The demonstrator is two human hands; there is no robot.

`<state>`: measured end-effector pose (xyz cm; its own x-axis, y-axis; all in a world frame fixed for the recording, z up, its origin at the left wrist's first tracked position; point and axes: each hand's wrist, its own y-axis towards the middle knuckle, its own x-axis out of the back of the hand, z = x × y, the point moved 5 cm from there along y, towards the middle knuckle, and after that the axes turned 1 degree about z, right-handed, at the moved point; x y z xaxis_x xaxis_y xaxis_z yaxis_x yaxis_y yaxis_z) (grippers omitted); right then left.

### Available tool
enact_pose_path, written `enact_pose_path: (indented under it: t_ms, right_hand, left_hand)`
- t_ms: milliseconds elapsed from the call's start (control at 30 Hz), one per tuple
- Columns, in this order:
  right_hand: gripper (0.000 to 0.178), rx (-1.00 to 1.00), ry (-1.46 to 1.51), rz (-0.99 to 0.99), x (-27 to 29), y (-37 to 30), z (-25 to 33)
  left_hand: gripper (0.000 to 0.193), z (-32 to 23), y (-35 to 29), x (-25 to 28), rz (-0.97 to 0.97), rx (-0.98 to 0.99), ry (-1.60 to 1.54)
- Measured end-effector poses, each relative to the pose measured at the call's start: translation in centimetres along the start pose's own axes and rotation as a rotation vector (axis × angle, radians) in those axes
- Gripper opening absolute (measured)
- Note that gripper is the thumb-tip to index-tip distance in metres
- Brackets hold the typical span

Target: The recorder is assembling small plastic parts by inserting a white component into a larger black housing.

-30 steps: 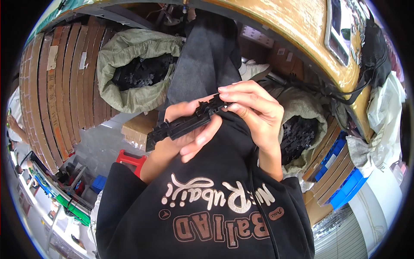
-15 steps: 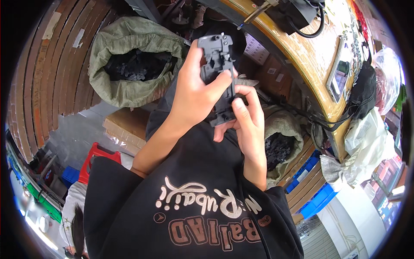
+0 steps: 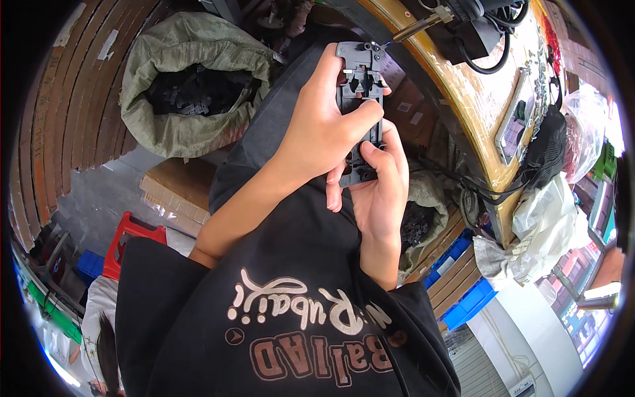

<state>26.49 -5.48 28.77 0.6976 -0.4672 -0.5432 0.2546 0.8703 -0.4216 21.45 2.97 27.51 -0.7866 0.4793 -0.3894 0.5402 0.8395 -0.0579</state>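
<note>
A long black moulded plastic part (image 3: 358, 83), with screws or round pins at its far end, is held up in front of my body. My left hand (image 3: 322, 132) wraps round its left side, with the thumb pressed across its middle. Closed on the near end is my right hand (image 3: 382, 182), its thumb lying on the part's top face. The far end sits right by the tip of a brass-coloured rod tool (image 3: 417, 28) with a dark body. From this view I cannot tell whether tip and part touch. Some fingers are hidden beneath the part.
An open woven sack (image 3: 142, 126) of black pieces stands at the far left, beside stacked cardboard (image 3: 92, 86). A second sack (image 3: 433, 228) is at the right, under the wooden bench (image 3: 456, 99). On the bench lies a tray (image 3: 516, 119). A red stool (image 3: 119, 248) stands at the left.
Both hands have carried the black plastic part to the right and slightly away, bringing its far end up to the rod tool's tip. The head view has shifted a little.
</note>
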Motion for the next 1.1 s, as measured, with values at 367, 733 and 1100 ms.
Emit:
enact_pose_path:
  t_ms: [367, 733, 1100]
  right_hand:
    - [0.029, 0.006, 0.029, 0.018, -0.3, -0.1, 0.1]
    - [0.032, 0.014, -0.034, -0.070, -0.1, 0.2, -0.3]
    - [0.028, 0.015, -0.053, -0.094, -0.2, 0.8, -0.1]
  left_hand:
    - [0.033, -0.7, 0.0, -0.1, 0.034, -0.003, 0.022]
    - [0.033, 0.0, 0.2, 0.3, 0.068, -0.029, 0.029]
    - [0.033, 0.0, 0.7, 0.4, 0.066, -0.048, 0.029]
